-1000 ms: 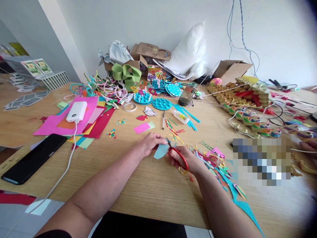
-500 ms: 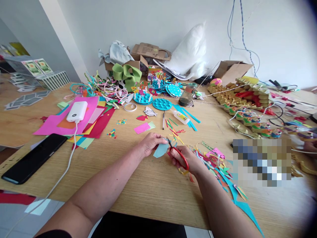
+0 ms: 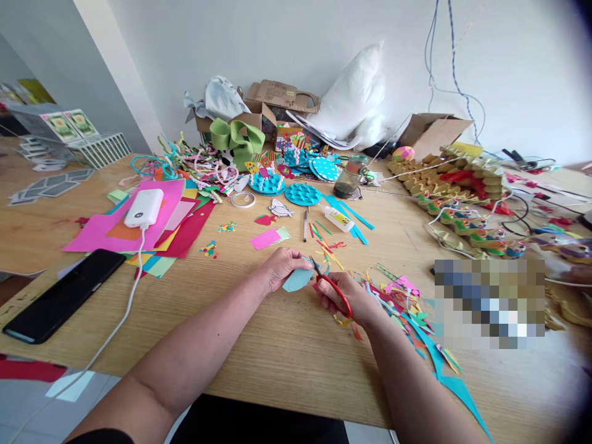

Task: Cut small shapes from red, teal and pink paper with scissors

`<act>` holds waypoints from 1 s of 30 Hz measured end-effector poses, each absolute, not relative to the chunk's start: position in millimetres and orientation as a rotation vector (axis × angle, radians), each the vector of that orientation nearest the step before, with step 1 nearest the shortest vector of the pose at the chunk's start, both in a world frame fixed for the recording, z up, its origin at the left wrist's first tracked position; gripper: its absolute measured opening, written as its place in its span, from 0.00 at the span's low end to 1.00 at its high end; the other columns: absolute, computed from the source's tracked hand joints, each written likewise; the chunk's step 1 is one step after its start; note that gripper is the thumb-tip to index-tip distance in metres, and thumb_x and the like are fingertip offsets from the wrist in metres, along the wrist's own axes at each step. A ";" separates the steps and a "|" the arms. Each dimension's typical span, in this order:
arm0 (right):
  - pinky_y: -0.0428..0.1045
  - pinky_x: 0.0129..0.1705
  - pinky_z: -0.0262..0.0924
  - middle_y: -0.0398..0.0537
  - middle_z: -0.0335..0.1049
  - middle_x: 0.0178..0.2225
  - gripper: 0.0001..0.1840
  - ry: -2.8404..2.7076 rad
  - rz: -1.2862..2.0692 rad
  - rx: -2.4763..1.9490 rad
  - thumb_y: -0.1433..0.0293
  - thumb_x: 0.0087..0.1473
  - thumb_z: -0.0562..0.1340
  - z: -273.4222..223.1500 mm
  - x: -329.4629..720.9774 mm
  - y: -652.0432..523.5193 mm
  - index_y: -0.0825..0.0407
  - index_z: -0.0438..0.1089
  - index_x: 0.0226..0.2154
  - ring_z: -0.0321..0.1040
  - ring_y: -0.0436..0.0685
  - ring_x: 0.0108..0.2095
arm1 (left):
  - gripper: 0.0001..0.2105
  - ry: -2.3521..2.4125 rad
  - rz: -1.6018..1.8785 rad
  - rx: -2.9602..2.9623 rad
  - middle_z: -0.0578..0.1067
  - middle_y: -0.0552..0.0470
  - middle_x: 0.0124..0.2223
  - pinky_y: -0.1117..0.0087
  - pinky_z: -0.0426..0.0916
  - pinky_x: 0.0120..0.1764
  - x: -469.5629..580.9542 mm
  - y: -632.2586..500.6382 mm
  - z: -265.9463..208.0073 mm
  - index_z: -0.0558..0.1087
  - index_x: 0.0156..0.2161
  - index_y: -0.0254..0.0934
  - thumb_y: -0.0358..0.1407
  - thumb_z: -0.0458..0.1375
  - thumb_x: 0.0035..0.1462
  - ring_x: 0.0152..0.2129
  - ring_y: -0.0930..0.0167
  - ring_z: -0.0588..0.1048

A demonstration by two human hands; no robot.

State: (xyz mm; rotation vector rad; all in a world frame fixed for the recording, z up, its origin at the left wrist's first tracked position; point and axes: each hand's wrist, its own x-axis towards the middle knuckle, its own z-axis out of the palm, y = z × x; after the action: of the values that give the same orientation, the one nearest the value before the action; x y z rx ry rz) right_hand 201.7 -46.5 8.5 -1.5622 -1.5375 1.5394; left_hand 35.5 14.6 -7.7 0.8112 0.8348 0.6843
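Observation:
Between the thumb and fingers of my left hand (image 3: 285, 267) is a piece of light blue paper (image 3: 297, 280), held just above the table. My right hand (image 3: 345, 295) grips red-handled scissors (image 3: 341, 296), fingers wrapped round the loops. The dark blades reach the paper's upper right edge, close to my left fingertips. A small bit of blue paper stands out beyond the blades. Past my hands lie a pen (image 3: 305, 226), a glue bottle (image 3: 338, 219), a red fish cutout (image 3: 266, 219) and a white fish cutout (image 3: 280, 208).
Coloured paper scraps (image 3: 407, 302) spread right of my right hand. On the left are a black phone (image 3: 65, 295), a white power bank (image 3: 143, 208) with a cable, and coloured sheets (image 3: 102, 228). Blue scalloped discs (image 3: 303, 194) and a jar (image 3: 351, 176) stand farther back. Egg cartons (image 3: 435, 179) lie right.
The light blue paper has turned slightly in my left hand, its lower end shifting left. The scissors stay at its edge, almost unmoved.

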 end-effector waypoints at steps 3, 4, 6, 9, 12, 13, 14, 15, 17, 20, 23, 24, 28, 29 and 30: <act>0.42 0.14 0.48 0.41 0.64 0.15 0.28 -1.531 1.535 -1.568 0.45 0.40 0.63 8.1 201.8 -46.4 0.53 0.61 0.21 0.59 0.46 0.14 | 0.11 0.865 0.703 0.816 0.74 0.50 0.20 0.71 0.66 0.26 36.0 15.1 -6.2 0.72 0.24 0.30 0.32 0.68 0.31 0.18 0.72 0.73; 0.42 0.15 0.48 0.41 0.64 0.15 0.28 -1.528 1.534 -1.567 0.44 0.40 0.63 8.0 201.8 -46.2 0.53 0.61 0.21 0.58 0.46 0.14 | 0.11 0.868 0.705 0.817 0.74 0.50 0.20 0.72 0.66 0.26 36.1 15.1 -5.3 0.72 0.23 0.30 0.32 0.67 0.31 0.18 0.72 0.73; 0.42 0.15 0.48 0.41 0.63 0.15 0.28 -1.519 1.532 -1.570 0.44 0.40 0.63 7.7 201.7 -45.9 0.52 0.60 0.21 0.58 0.46 0.14 | 0.10 0.867 0.709 0.817 0.74 0.50 0.20 0.72 0.65 0.26 36.2 14.6 -3.3 0.73 0.23 0.30 0.31 0.67 0.32 0.18 0.72 0.72; 0.42 0.15 0.48 0.41 0.64 0.16 0.27 -1.514 1.534 -1.572 0.45 0.40 0.63 8.0 201.3 -46.0 0.53 0.61 0.21 0.59 0.46 0.14 | 0.09 0.872 0.715 0.818 0.74 0.50 0.20 0.72 0.64 0.26 36.2 13.9 -1.6 0.73 0.23 0.31 0.31 0.67 0.33 0.18 0.73 0.72; 0.41 0.15 0.48 0.42 0.65 0.17 0.27 -1.525 1.536 -1.565 0.45 0.40 0.63 9.2 200.9 -46.3 0.53 0.61 0.22 0.60 0.46 0.15 | 0.09 0.887 0.710 0.836 0.74 0.50 0.20 0.72 0.63 0.26 36.3 13.7 -2.3 0.73 0.23 0.31 0.31 0.67 0.32 0.17 0.73 0.72; 0.41 0.15 0.48 0.42 0.65 0.17 0.27 -1.529 1.535 -1.565 0.45 0.40 0.63 9.6 200.9 -46.4 0.53 0.61 0.22 0.60 0.47 0.15 | 0.09 0.891 0.706 0.845 0.74 0.50 0.20 0.72 0.63 0.25 36.3 13.9 -2.9 0.73 0.23 0.31 0.31 0.67 0.32 0.17 0.73 0.71; 0.41 0.15 0.48 0.42 0.65 0.17 0.27 -1.533 1.535 -1.566 0.46 0.40 0.63 10.0 200.9 -46.4 0.53 0.61 0.22 0.60 0.47 0.15 | 0.09 0.893 0.701 0.853 0.74 0.49 0.20 0.72 0.63 0.25 36.3 14.1 -3.4 0.73 0.23 0.31 0.31 0.67 0.33 0.17 0.73 0.71; 0.41 0.15 0.48 0.42 0.66 0.17 0.27 -1.537 1.534 -1.567 0.46 0.40 0.64 10.3 200.9 -46.5 0.53 0.61 0.22 0.60 0.47 0.15 | 0.09 0.895 0.697 0.861 0.74 0.49 0.20 0.72 0.63 0.25 36.2 14.3 -3.9 0.73 0.23 0.31 0.31 0.67 0.33 0.17 0.73 0.71; 0.41 0.15 0.49 0.42 0.66 0.17 0.27 -1.548 1.534 -1.567 0.46 0.40 0.64 10.7 201.1 -46.5 0.53 0.61 0.22 0.60 0.46 0.16 | 0.09 0.900 0.696 0.869 0.74 0.49 0.20 0.72 0.62 0.25 36.0 14.7 -4.7 0.73 0.23 0.31 0.32 0.67 0.33 0.17 0.73 0.71; 0.41 0.15 0.49 0.42 0.65 0.17 0.27 -1.556 1.523 -1.583 0.46 0.41 0.63 10.7 201.2 -46.7 0.53 0.61 0.22 0.60 0.46 0.15 | 0.10 0.907 0.700 0.872 0.73 0.49 0.20 0.72 0.62 0.24 35.6 15.1 -5.3 0.73 0.23 0.31 0.32 0.67 0.32 0.17 0.73 0.71; 0.42 0.15 0.49 0.41 0.64 0.16 0.27 -1.549 1.510 -1.608 0.46 0.40 0.64 10.3 201.1 -46.8 0.52 0.60 0.21 0.59 0.47 0.15 | 0.10 0.909 0.701 0.878 0.74 0.49 0.20 0.72 0.62 0.24 35.2 15.4 -5.7 0.74 0.23 0.31 0.32 0.67 0.32 0.17 0.73 0.71; 0.42 0.15 0.48 0.41 0.64 0.16 0.27 -1.542 1.511 -1.611 0.46 0.40 0.64 10.2 201.1 -46.8 0.52 0.60 0.21 0.59 0.47 0.14 | 0.10 0.910 0.700 0.881 0.74 0.49 0.20 0.72 0.62 0.24 35.1 15.5 -5.8 0.74 0.23 0.31 0.33 0.67 0.32 0.17 0.73 0.71; 0.42 0.14 0.48 0.40 0.64 0.16 0.27 -1.514 1.531 -1.601 0.46 0.40 0.64 10.2 201.2 -46.6 0.52 0.60 0.21 0.58 0.46 0.14 | 0.10 0.922 0.695 0.888 0.74 0.49 0.20 0.73 0.61 0.24 34.5 16.4 -5.9 0.74 0.23 0.31 0.34 0.68 0.32 0.18 0.73 0.72; 0.41 0.15 0.48 0.40 0.64 0.15 0.27 -1.514 1.535 -1.600 0.46 0.40 0.64 10.3 201.3 -46.6 0.52 0.60 0.21 0.58 0.46 0.14 | 0.10 0.925 0.693 0.892 0.74 0.50 0.20 0.73 0.61 0.24 34.3 16.7 -6.0 0.74 0.23 0.31 0.34 0.68 0.32 0.18 0.73 0.72; 0.41 0.15 0.48 0.40 0.63 0.15 0.27 -1.516 1.537 -1.599 0.46 0.40 0.64 10.5 201.3 -46.5 0.52 0.60 0.21 0.57 0.46 0.14 | 0.11 0.928 0.690 0.898 0.74 0.50 0.21 0.73 0.61 0.25 34.0 17.0 -6.2 0.74 0.23 0.31 0.34 0.68 0.32 0.18 0.73 0.71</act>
State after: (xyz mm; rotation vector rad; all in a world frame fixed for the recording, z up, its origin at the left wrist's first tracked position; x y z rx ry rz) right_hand 201.3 -46.5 10.5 -1.5994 -1.5157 1.5369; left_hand 34.0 17.0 -6.2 0.8977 0.9278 0.6903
